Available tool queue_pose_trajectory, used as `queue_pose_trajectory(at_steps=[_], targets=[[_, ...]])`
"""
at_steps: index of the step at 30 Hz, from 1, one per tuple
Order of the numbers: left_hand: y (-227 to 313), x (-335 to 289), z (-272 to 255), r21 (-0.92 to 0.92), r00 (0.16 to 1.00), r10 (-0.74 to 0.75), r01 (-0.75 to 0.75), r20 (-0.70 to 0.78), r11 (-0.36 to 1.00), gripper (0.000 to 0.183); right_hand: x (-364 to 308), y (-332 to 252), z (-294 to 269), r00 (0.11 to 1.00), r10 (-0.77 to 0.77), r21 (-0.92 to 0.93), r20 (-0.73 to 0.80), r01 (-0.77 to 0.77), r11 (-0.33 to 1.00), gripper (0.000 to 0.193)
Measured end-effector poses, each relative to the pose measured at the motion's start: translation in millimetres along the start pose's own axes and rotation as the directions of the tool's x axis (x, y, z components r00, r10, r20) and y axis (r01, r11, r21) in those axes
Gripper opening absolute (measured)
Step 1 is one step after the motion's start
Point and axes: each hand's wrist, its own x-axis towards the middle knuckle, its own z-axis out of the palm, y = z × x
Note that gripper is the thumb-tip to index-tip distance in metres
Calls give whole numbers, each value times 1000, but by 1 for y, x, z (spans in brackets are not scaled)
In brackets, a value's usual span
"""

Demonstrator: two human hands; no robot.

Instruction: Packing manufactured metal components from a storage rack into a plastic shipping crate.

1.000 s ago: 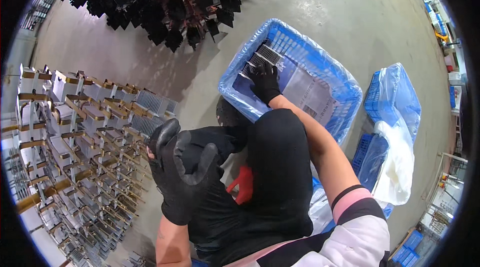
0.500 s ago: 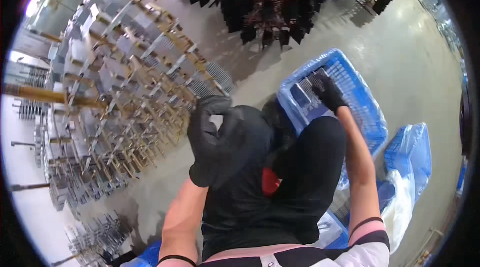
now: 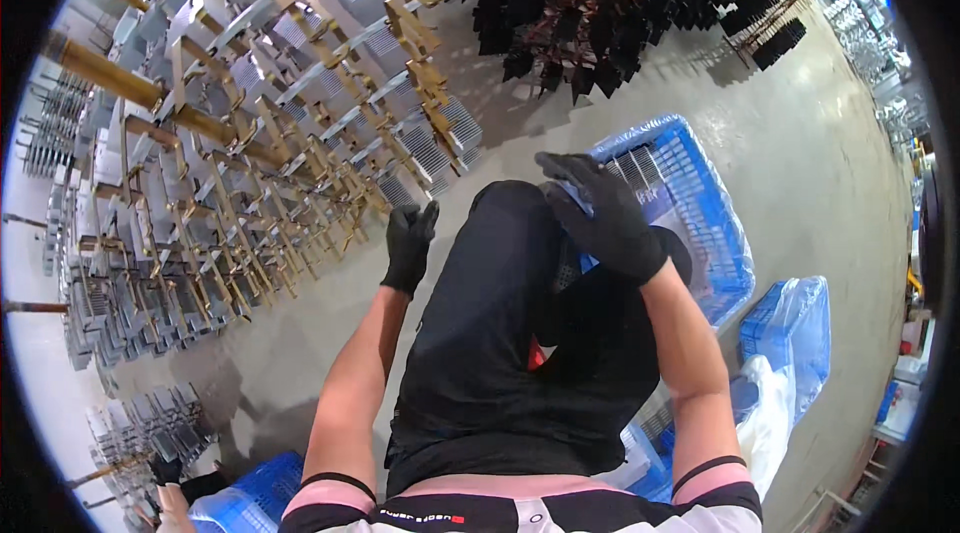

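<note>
My left hand [image 3: 410, 248], in a black glove, is raised with its fingers apart and holds nothing. It hovers close to a rack [image 3: 280, 133] of golden bars hung with silver finned metal parts. My right hand [image 3: 600, 218], also in a black glove, is spread palm down above my knee at the near edge of a blue plastic crate [image 3: 715, 253]. I see nothing in its grip. Silver finned parts [image 3: 640, 168] lie in the crate on a clear plastic liner. My dark trousers hide the crate's near corner.
Black finned parts [image 3: 600, 3] hang on a rack at the top. A second blue crate [image 3: 790, 333] with a plastic bag stands at the right, and another blue crate [image 3: 250, 498] at the lower left. More silver racks [image 3: 140, 423] stand on the concrete floor to the left.
My right hand has come up out of the blue crate to its near edge. My left hand has moved from close to my face out toward the silver rack. The view has swung left.
</note>
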Motion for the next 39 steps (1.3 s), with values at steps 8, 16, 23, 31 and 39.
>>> queue_pose_trajectory(at_steps=[8,16,23,31,39], targets=[[31,71,43,373,984,176,-152,-30,915,36,-10,41,9,997,55,-102,-56,-61,993,32],[-42,115,32,751,977,212,-127,-17,648,70,1,31,12,992,41,-62,-121,-49,997,29],[-19,93,60,494,918,149,58,-368,867,61,-4,36,2,990,98,12,-103,-98,995,32],[-38,70,12,421,925,335,-379,178,824,42,-3,26,3,984,142,-2,-106,-143,990,36],[41,-14,21,-110,989,68,-53,129,992,37,-9,35,11,977,132,13,-169,-132,991,41]])
